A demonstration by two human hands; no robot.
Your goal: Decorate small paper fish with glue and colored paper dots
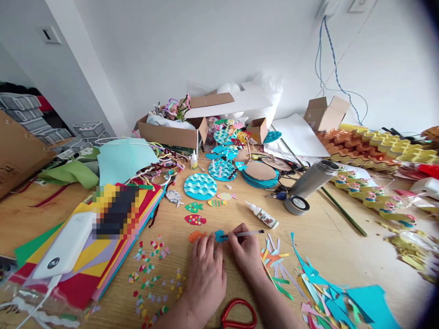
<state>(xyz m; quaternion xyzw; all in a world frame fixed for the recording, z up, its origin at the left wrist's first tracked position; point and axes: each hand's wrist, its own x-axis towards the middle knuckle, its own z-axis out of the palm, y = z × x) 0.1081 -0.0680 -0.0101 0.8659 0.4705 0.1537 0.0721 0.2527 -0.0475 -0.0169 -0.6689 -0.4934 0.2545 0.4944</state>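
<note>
My right hand is closed around a slim pen, its tip at a small blue paper fish on the table. Beside it my left hand lies palm down with fingers stretched out, the fingertips close to the blue fish. An orange paper fish lies just beyond those fingers. Further off are a red dotted fish, a green fish and a blue disc with pale wavy strips. Red-handled scissors lie between my forearms, their blades out of sight.
A glue bottle lies beyond my right hand, near an uncapped steel flask. Paper scraps spread at right, small confetti pieces at left. A power bank rests on coloured sheets. Boxes line the wall.
</note>
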